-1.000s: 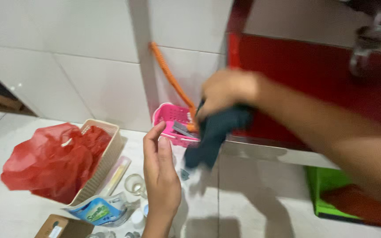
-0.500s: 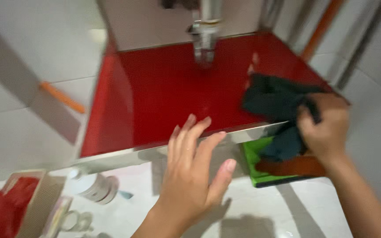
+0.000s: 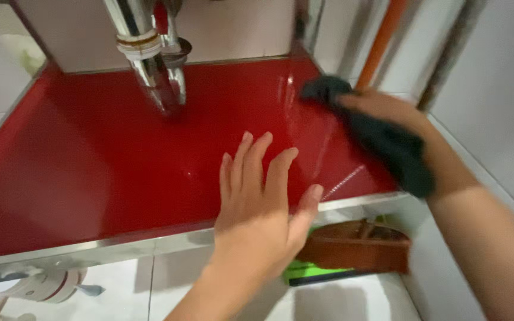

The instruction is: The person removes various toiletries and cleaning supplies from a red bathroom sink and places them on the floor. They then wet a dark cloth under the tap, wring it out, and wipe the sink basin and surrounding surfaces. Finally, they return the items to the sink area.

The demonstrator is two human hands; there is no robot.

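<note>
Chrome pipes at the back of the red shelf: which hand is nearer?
Left. The left hand lies flat on the red shelf just in front of the chrome pipes; the right hand holds a dark cloth at the far right edge.

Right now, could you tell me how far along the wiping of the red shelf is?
Done: thin wet streaks near the front right edge suggest that part was wiped. In hand: the right hand presses a dark cloth on the right rear corner; the left hand rests open at the front. Left: the red shelf around the chrome pipes.

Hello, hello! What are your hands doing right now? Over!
Left hand open, flat over red panel. Right hand gripping dark cloth at panel's far right. Chrome pipes behind, clear of both.
</note>
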